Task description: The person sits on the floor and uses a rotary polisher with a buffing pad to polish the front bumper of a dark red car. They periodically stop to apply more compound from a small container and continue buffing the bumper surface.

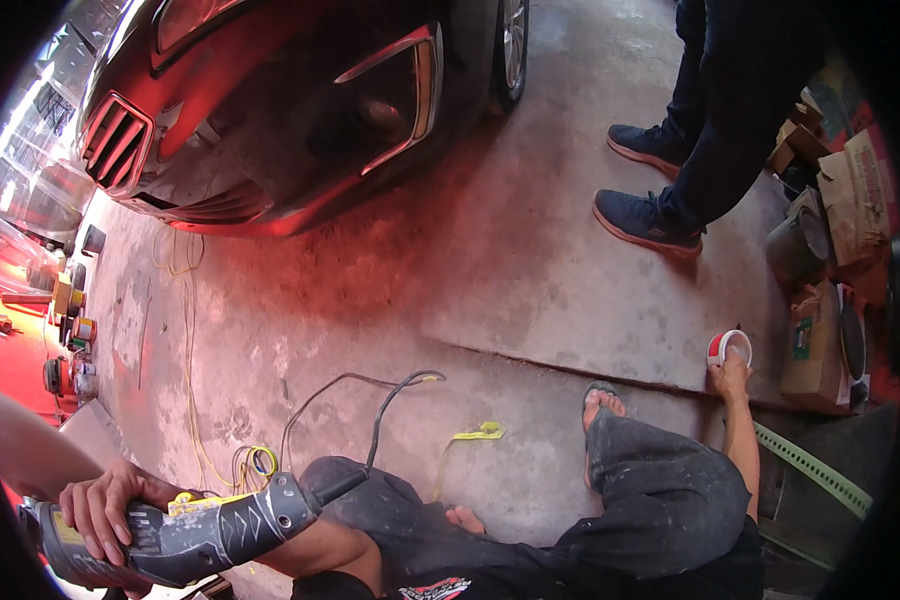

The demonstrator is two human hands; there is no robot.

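Head view:
- Left hand: fingers curled over the body of a grey power tool at lower left; black cable trailing from the tool's right end and looping over the floor.
- Right hand: closed on a round white-and-red item, tub or roll, cannot tell which, above the concrete floor at right.
- Dark trousers on the seated person; sandalled foot.
- Yellow-green strip, on the floor between the hands.
- Car, dark, red-lit front end, upper left.
- Standing person's dark shoes, pinkish soles, upper right.
- Cardboard box, beside the right hand; bucket, farther up.
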